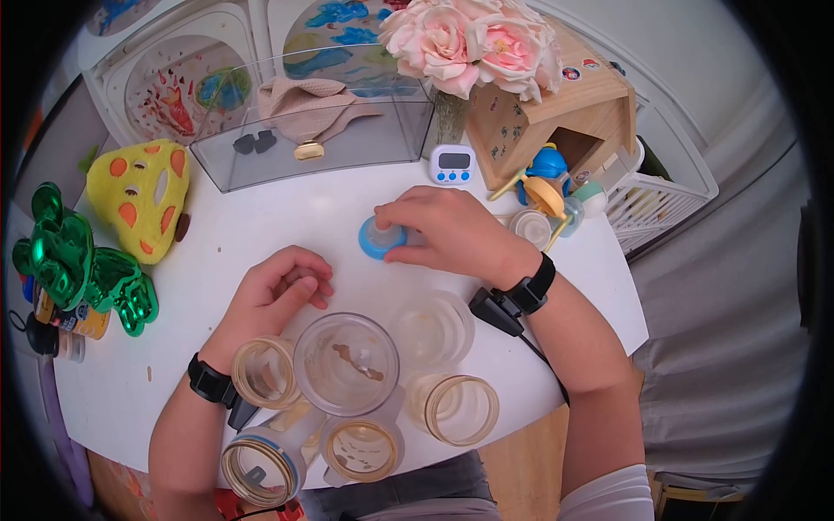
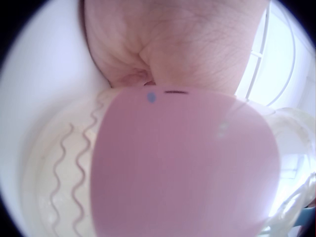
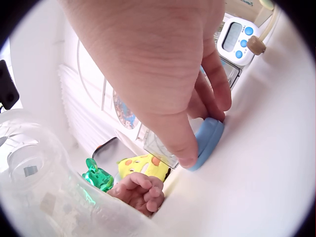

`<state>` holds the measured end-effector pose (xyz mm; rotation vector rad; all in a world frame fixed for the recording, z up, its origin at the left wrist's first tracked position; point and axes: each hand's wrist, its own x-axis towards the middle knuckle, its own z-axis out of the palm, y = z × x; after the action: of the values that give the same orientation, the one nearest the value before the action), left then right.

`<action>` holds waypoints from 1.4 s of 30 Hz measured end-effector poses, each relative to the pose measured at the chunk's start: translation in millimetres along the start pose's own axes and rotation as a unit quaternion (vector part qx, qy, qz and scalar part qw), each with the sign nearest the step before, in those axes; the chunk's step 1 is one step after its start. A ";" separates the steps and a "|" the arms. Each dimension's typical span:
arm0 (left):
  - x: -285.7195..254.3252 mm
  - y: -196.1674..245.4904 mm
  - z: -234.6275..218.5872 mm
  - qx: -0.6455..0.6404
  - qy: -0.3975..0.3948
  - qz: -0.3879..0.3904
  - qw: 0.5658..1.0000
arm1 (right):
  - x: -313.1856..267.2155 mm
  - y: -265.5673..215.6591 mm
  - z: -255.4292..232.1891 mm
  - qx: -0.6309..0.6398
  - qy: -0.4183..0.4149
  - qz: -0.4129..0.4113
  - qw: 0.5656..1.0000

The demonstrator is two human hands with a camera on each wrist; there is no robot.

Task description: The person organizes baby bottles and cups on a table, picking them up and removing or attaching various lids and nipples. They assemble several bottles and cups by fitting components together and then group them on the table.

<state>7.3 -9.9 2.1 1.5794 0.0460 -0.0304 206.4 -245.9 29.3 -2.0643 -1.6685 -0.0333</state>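
The right hand pinched a blue ring with a clear raised middle, its thumb and fingers drawn in on the edges; the ring lay on the table, at two o'clock from the left hand, whose fingers hung loosely bent and held nothing. A wide clear jar stood between four and five o'clock from the left hand; a smaller jar was near that wrist, at six o'clock; more clear jars clustered about the wide one. A white timer stood between one and two o'clock from the ring, a clear box at eleven; a yellow plush toy sat at ten o'clock from the left hand, a shiny green figure at nine.
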 end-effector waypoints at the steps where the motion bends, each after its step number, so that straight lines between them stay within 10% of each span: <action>1: 0.2 -1.0 -0.8 0.000 -0.002 0.005 1.000 | 0.4 -0.2 -0.1 0.000 0.000 0.000 1.000; 42: -1.0 4.2 3.8 0.003 0.005 -0.005 1.000 | 0.4 -11.2 -5.4 -0.025 -0.038 0.027 0.999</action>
<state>6.5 -13.8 6.3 1.5846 0.0624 -0.0296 197.5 -246.0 38.1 -2.1720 -1.6719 0.0215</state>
